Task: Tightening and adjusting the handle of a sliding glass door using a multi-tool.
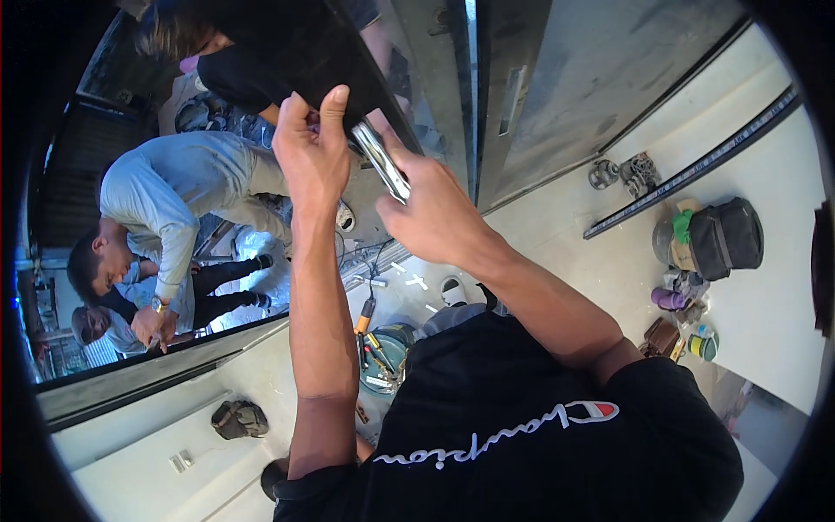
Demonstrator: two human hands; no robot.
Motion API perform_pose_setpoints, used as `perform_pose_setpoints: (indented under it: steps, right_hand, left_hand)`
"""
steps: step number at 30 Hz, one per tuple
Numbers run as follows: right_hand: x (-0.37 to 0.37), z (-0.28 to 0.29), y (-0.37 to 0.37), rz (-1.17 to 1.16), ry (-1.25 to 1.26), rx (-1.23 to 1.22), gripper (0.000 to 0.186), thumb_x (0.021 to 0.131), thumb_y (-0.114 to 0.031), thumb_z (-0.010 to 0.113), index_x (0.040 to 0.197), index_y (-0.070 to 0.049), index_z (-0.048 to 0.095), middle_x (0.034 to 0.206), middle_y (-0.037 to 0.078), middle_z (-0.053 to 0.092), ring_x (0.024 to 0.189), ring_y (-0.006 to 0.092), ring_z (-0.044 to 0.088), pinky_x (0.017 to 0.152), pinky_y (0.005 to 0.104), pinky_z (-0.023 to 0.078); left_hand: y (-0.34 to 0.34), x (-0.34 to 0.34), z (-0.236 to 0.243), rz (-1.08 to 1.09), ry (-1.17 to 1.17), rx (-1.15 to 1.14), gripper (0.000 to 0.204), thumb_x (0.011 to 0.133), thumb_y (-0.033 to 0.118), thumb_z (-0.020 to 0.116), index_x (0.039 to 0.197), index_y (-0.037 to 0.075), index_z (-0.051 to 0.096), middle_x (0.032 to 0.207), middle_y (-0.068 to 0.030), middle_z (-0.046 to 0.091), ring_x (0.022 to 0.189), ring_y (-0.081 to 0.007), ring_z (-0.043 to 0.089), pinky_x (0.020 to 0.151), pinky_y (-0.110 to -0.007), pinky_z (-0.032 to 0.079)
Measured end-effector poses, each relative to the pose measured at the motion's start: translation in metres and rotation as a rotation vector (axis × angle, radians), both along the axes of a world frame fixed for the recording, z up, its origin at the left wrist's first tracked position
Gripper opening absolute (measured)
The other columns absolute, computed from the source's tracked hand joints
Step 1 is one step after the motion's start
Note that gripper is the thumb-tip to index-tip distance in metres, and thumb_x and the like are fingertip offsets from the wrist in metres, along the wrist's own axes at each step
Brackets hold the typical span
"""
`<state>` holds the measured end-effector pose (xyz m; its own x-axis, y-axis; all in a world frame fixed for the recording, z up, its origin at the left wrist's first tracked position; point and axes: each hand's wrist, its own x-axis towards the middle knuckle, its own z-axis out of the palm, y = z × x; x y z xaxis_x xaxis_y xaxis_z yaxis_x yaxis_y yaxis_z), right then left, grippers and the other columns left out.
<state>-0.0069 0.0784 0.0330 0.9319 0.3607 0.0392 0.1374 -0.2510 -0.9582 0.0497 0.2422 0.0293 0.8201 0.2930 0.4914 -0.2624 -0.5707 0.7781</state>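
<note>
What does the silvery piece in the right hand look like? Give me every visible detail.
The silvery piece is long, narrow and shiny, seemingly metal, with bright edges along a darker middle. It slants from upper left to lower right in the picture, gripped in the right hand, just right of the left hand. Its far side is hidden.

Wearer's 2 hands [313, 161] [437, 209], 1 held silvery piece [381, 163]

Bright light washes the pale floor [548, 230], while fisheye distortion bends edges toward dark corners.
</note>
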Motion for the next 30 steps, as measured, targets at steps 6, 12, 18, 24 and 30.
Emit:
perform_pose_setpoints:
  steps: [6, 12, 18, 24, 30]
  right_hand:
    - [-0.007, -0.017, 0.008, -0.131, -0.179, 0.059, 0.070, 0.082, -0.003, 0.057, 0.147, 0.013, 0.037, 0.127, 0.038, 0.058, 0.117, 0.0450, 0.062, 0.094, 0.0397, 0.050]
    - [-0.009, -0.007, 0.012, -0.071, -0.050, 0.047, 0.068, 0.080, -0.001, 0.056, 0.144, 0.015, 0.039, 0.132, 0.037, 0.055, 0.121, 0.0472, 0.058, 0.101, 0.0421, 0.046]
    - [0.000, 0.011, 0.010, -0.028, 0.033, 0.073, 0.067, 0.079, 0.000, 0.059, 0.140, 0.017, 0.040, 0.111, 0.043, 0.060, 0.105, 0.0500, 0.064, 0.090, 0.0475, 0.052]
    - [-0.004, -0.006, 0.014, -0.101, -0.112, 0.099, 0.064, 0.080, -0.001, 0.059, 0.138, 0.018, 0.040, 0.090, 0.039, 0.063, 0.091, 0.0521, 0.065, 0.079, 0.0503, 0.053]
    - [-0.012, -0.019, 0.012, -0.119, -0.147, 0.141, 0.062, 0.080, 0.000, 0.059, 0.137, 0.016, 0.042, 0.088, 0.037, 0.063, 0.086, 0.0524, 0.065, 0.074, 0.0498, 0.053]
  left_hand:
    - [0.005, 0.008, 0.003, -0.042, -0.052, 0.112, 0.032, 0.098, 0.033, 0.071, 0.091, 0.002, 0.066, 0.066, -0.0001, 0.058, 0.055, -0.0058, 0.049, 0.049, -0.024, 0.037]
    - [0.002, 0.000, 0.011, -0.045, -0.016, 0.060, 0.031, 0.098, 0.032, 0.070, 0.099, 0.001, 0.070, 0.077, -0.0005, 0.064, 0.072, -0.0062, 0.051, 0.064, -0.023, 0.042]
    - [-0.011, -0.006, 0.018, -0.079, -0.030, -0.122, 0.025, 0.098, 0.027, 0.071, 0.095, 0.002, 0.067, 0.071, 0.0004, 0.061, 0.058, -0.0044, 0.049, 0.051, -0.020, 0.039]
    - [-0.007, -0.010, 0.016, -0.041, 0.053, -0.063, 0.030, 0.099, 0.028, 0.068, 0.109, 0.000, 0.068, 0.083, -0.0017, 0.066, 0.071, -0.0071, 0.053, 0.065, -0.024, 0.043]
    - [-0.010, -0.011, 0.012, -0.037, 0.074, -0.059, 0.036, 0.100, 0.030, 0.067, 0.118, -0.001, 0.069, 0.095, -0.0024, 0.070, 0.084, -0.0094, 0.057, 0.078, -0.026, 0.046]
